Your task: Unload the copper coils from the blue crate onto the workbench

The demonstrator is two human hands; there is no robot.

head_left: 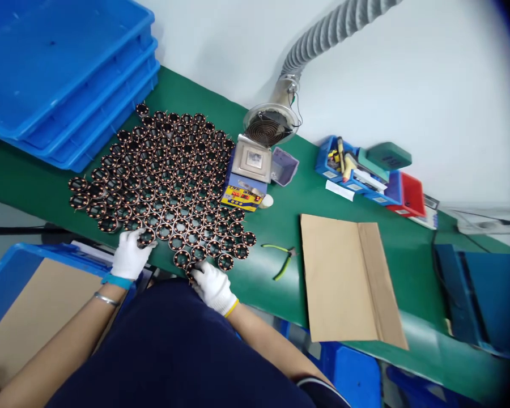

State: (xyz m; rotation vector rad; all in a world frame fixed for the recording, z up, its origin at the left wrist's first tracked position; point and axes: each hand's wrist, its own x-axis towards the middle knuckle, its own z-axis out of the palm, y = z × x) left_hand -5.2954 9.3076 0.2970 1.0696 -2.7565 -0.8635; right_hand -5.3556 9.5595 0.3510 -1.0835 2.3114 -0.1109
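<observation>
Many ring-shaped motor stators (pixel 176 187) with copper windings stand close together on the green table. My left hand (pixel 131 256), in a white glove, has its fingers closed around a stator (pixel 147 237) at the near left edge of the group. In a white glove too, my right hand (pixel 213 288) grips another stator (pixel 191 272) at the near edge, close to my body. The fingers of the right hand partly hide that stator. Other stators stand right beside both hands.
Stacked blue trays (pixel 68 73) rise at the far left. A solder pot (pixel 251 160) sits on a box below a fume hose (pixel 335 28). Green-handled pliers (pixel 285 258) and folded cardboard (pixel 340 277) lie to the right. A blue crate (pixel 15 258) stands below the table's left edge.
</observation>
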